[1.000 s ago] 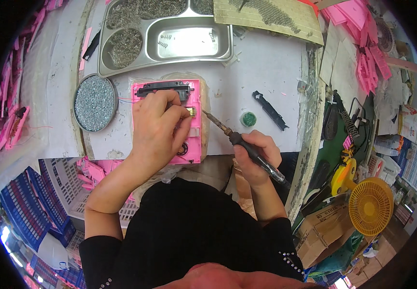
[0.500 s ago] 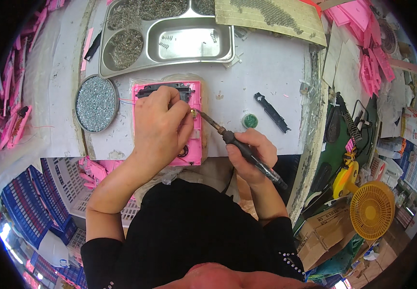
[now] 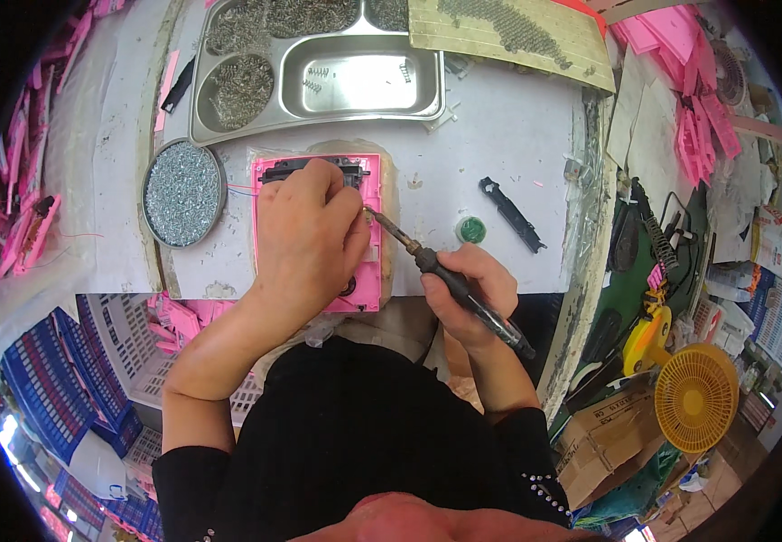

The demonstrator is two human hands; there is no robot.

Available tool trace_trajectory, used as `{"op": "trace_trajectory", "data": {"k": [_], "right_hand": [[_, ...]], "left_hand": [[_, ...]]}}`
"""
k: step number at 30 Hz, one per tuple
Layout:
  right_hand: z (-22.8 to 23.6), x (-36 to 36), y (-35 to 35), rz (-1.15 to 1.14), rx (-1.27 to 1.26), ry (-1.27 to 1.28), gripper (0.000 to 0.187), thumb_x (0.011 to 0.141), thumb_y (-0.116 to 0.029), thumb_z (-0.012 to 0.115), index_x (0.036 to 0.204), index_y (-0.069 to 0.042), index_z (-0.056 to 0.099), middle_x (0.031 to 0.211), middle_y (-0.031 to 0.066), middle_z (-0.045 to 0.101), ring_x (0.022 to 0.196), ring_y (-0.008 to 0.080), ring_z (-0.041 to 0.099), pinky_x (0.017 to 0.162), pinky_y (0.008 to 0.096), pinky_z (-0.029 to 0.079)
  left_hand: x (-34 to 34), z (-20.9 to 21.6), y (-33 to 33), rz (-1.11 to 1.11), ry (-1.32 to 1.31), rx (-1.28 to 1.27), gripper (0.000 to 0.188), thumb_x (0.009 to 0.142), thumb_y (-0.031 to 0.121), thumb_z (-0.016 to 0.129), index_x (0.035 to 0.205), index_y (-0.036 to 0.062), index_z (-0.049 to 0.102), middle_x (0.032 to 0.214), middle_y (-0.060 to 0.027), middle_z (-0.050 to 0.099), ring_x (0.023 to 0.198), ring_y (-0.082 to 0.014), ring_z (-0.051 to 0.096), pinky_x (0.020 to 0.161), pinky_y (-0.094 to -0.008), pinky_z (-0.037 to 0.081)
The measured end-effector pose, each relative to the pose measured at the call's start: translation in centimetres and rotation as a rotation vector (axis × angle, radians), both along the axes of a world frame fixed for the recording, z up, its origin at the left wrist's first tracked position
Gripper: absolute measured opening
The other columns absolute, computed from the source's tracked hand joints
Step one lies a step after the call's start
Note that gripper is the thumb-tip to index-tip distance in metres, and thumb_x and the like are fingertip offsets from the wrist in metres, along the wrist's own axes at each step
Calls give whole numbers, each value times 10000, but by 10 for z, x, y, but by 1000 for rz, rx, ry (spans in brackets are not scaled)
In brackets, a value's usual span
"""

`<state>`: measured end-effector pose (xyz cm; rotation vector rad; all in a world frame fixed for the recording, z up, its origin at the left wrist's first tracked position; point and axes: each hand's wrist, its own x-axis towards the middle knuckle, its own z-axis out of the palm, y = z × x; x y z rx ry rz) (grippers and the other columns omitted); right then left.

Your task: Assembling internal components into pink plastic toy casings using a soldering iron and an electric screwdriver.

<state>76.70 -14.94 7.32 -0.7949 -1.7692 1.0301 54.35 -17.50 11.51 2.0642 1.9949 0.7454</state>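
Observation:
A pink plastic casing (image 3: 371, 280) lies on the table in front of me, with a black strip-like part (image 3: 350, 169) along its far side. My left hand (image 3: 310, 226) rests over the casing, thumb and fingers pinched together at its middle; what they pinch is hidden. Thin red and blue wires (image 3: 243, 190) come out to the left of that hand. A soldering iron (image 3: 445, 275) with a black handle is gripped in my right hand (image 3: 477, 289). Its tip points left and away from me, at the casing beside my left fingertips; whether it touches is too small to tell.
Left of the casing stands a round dish (image 3: 183, 194) of small metal pieces. A steel tray (image 3: 319, 117) of springs is behind it, beside a board (image 3: 513, 41) with more springs. To the right are a small green-filled pot (image 3: 470, 229) and a loose black part (image 3: 511, 214).
The soldering iron's handle has shifted slightly left and toward me, its tip staying at the casing. My left hand keeps nearly the same pose.

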Motion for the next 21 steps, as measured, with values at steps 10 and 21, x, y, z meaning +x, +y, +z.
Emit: {"op": "trace_trajectory", "data": {"k": [10, 21], "right_hand": [[3, 4, 3, 50, 115, -64, 331, 771, -23, 838, 1046, -13, 655, 664, 84, 599, 521, 212, 552, 484, 321, 416], [8, 2, 5, 36, 138, -46, 329, 754, -4, 839, 1030, -11, 660, 664, 86, 596, 517, 211, 547, 481, 318, 412]], "left_hand": [[1, 3, 1, -2, 1, -11, 140, 748, 94, 755, 822, 72, 638, 929, -87, 562, 846, -284, 580, 750, -420, 389], [2, 3, 1, -1, 20, -15, 149, 763, 110, 760, 819, 71, 627, 925, -81, 556, 848, -278, 577, 767, -420, 389]]}}
